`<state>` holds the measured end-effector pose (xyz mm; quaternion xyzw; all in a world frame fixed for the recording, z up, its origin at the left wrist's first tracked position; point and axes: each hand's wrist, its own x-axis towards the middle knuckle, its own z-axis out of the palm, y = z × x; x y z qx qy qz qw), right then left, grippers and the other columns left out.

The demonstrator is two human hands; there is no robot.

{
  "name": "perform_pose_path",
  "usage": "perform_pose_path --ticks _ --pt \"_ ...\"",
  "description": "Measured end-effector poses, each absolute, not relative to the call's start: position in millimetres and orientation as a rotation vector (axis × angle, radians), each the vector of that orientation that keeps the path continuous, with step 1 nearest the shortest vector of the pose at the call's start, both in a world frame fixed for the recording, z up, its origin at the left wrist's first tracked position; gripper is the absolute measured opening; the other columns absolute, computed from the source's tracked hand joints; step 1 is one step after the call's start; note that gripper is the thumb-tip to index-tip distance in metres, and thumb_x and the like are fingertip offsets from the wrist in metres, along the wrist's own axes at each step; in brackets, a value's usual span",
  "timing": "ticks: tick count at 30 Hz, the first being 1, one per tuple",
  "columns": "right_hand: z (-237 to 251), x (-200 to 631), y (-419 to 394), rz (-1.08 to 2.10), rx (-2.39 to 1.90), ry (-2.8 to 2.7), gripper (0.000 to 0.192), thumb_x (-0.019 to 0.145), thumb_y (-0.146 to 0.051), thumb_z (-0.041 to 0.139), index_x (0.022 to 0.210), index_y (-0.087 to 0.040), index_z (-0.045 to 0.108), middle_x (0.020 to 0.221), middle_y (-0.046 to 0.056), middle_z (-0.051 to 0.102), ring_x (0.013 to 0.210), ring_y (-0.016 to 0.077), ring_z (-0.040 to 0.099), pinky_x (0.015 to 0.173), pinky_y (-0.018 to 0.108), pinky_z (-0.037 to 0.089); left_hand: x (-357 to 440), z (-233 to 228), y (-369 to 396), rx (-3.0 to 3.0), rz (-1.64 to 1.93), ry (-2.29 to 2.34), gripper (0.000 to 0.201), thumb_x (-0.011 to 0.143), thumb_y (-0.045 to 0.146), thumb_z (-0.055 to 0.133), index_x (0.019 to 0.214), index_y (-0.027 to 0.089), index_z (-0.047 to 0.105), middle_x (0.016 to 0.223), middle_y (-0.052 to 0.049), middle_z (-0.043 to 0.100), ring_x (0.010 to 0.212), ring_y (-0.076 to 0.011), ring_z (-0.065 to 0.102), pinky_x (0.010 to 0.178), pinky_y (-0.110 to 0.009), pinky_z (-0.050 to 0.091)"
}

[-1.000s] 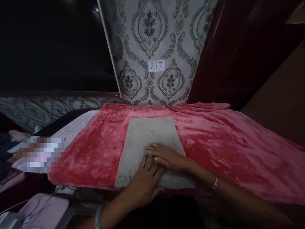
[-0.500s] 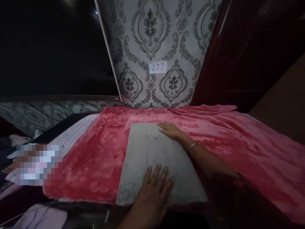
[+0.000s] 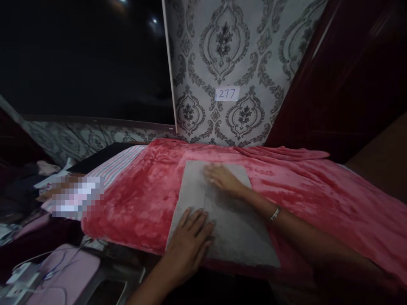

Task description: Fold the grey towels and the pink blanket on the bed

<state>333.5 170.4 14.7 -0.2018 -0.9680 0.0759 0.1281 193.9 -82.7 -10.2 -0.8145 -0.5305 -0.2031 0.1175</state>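
Note:
A grey, roughly rectangular piece that looks like cloth point(image 3: 232, 228) lies flat on a red plush blanket point(image 3: 149, 190). Its surface shows faint wrinkles. My left hand point(image 3: 190, 235) rests palm down on its near left part, fingers spread. Farther up the same grey piece, my right hand point(image 3: 222, 178) lies flat with fingers stretched out, slightly blurred by motion. Neither hand grips anything. A bracelet point(image 3: 275, 212) circles my right wrist.
Behind the blanket stands a patterned wall with a paper label point(image 3: 227, 93) reading 277. A large dark screen point(image 3: 85, 63) is at left, a dark red glossy panel point(image 3: 343, 76) at right. A pink pad point(image 3: 66, 269) with cables lies at lower left.
My right hand has moved left from the grey piece's far right edge onto its upper middle. My left hand has moved slightly left on the piece. The view has shifted left.

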Motion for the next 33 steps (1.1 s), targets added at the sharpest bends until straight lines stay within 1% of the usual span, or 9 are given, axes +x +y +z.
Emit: perform_pose_path --ticks 3,6,10,14,18,22,27,30,33 --pt "4.2 315.5 119.7 0.341 -0.119 -2.984 0.053 0.107 -0.049 0.03 0.157 -0.035 0.037 0.165 0.0 0.031 0.155 0.0236 0.015 0.125 0.054 0.01 187.0 -30.7 -90.1 -2.205 -0.582 -1.591 0.049 0.093 0.021 0.057 0.142 0.026 0.057 0.148 -0.009 0.056 0.141 -0.0305 0.046 0.117 -0.058 0.036" --pt "-6.7 303.2 109.4 0.419 0.009 -3.031 0.052 0.108 -0.049 0.03 0.157 -0.036 0.036 0.165 -0.001 0.029 0.155 0.0208 0.015 0.125 0.052 0.008 190.7 -53.2 -93.7 -2.073 -0.531 -1.608 0.064 0.085 0.023 0.067 0.147 0.029 0.052 0.157 -0.009 0.045 0.148 -0.0364 0.033 0.116 -0.06 0.032" --pt "-6.0 286.9 157.4 0.298 -0.228 -3.032 0.052 0.106 -0.05 0.034 0.157 -0.037 0.037 0.166 -0.001 0.028 0.156 0.0243 0.012 0.125 0.055 0.005 195.6 -65.0 -93.9 -2.028 -0.487 -1.632 0.071 0.079 0.023 0.07 0.147 0.031 0.052 0.162 -0.007 0.039 0.151 -0.0372 0.027 0.117 -0.057 0.028" --pt "-3.5 268.5 212.6 0.262 -0.601 -2.985 0.056 0.104 -0.056 0.035 0.157 -0.038 0.037 0.167 -0.002 0.022 0.155 0.0306 0.015 0.122 0.06 0.015 195.0 -66.9 -93.8 -2.058 -0.457 -1.653 0.073 0.077 0.026 0.071 0.147 0.031 0.051 0.163 -0.007 0.037 0.151 -0.0389 0.027 0.117 -0.059 0.026" --pt "-12.1 258.1 237.3 0.353 -0.882 -2.92 0.062 0.105 -0.057 0.026 0.161 -0.031 0.031 0.166 0.002 0.027 0.153 0.0282 0.025 0.123 0.053 0.021 195.8 -75.0 -93.0 -2.053 -0.531 -1.728 0.07 0.078 0.029 0.072 0.145 0.032 0.053 0.164 -0.006 0.036 0.151 -0.0382 0.027 0.118 -0.059 0.025" --pt "-15.6 256.6 239.6 0.329 -0.984 -2.886 0.062 0.105 -0.055 0.021 0.161 -0.03 0.029 0.165 0.001 0.03 0.152 0.0239 0.027 0.124 0.046 0.022 197.4 -81.3 -89.8 -2.042 -0.636 -1.707 0.064 0.084 0.04 0.069 0.145 0.033 0.054 0.164 -0.005 0.036 0.15 -0.0372 0.027 0.119 -0.058 0.023" --pt "4.6 256.7 226.1 0.284 -1.068 -2.869 0.062 0.105 -0.051 0.026 0.162 -0.025 0.028 0.167 0.009 0.02 0.154 0.0322 0.019 0.122 0.058 0.018 198.1 -66.1 -93.3 -2.088 -0.618 -1.727 0.063 0.086 0.032 0.068 0.147 0.032 0.052 0.161 -0.007 0.04 0.148 -0.0383 0.031 0.116 -0.061 0.03" --pt "13.1 259.7 193.9 0.223 -0.811 -2.892 0.057 0.105 -0.045 0.031 0.159 -0.028 0.035 0.168 0.007 0.019 0.155 0.033 0.012 0.121 0.063 0.013 192.7 -52.8 -100.5 -2.151 -0.639 -1.712 0.058 0.089 0.025 0.063 0.145 0.028 0.053 0.158 -0.008 0.045 0.148 -0.0358 0.034 0.116 -0.061 0.033" --pt "5.7 268.9 143.0 0.266 -0.272 -2.984 0.051 0.105 -0.043 0.034 0.154 -0.033 0.043 0.164 0.004 0.033 0.155 0.0287 0.015 0.122 0.061 0.01 183.6 -49.4 -107.4 -2.153 -0.717 -1.693 0.049 0.093 0.021 0.055 0.142 0.023 0.056 0.153 -0.01 0.05 0.147 -0.0311 0.037 0.119 -0.06 0.032"
